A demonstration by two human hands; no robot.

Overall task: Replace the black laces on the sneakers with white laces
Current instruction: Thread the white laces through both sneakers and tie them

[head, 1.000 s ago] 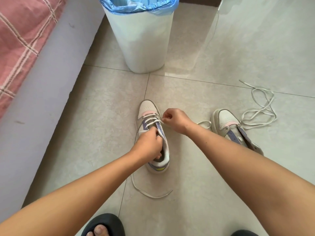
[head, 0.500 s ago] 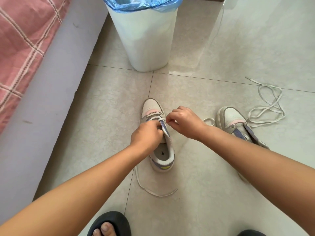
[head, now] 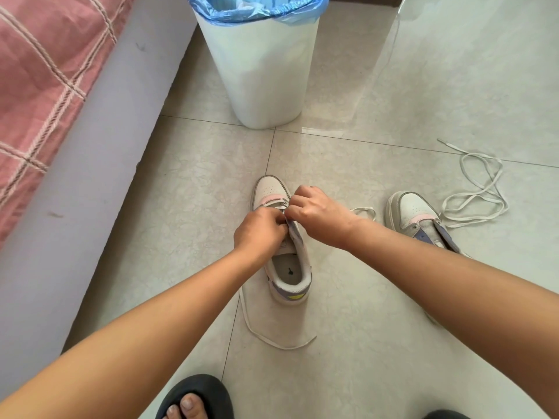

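Since only the head view exists, everything below reads from it. Near sneaker (head: 287, 261) stands on the floor (head: 378, 343) dead centre, toe away from the person, white lace (head: 281, 204) partly threaded across the lower eyelets. Left hand (head: 260, 234) is curled at the eyelet row over the tongue; right hand (head: 320, 216) is curled beside it, touching it. Both look pinched on the lace or eyelet edge, but the fingertips are hidden, so exact hold is unclear. Free lace tail (head: 272, 337) trails on the floor behind the heel. Second sneaker (head: 420, 219) sits to the right, unlaced, with a spare white lace (head: 478, 198) in loose loops just beside it. No black laces visible.

Handling, my read: lace is light, limp, flat, so it twists easily; pinch close to the tip for threading. Shoe is light and slides on tile; brace at the eyelet panel or collar. Bin (head: 260, 71) and bed (head: 45, 86) are well apart.
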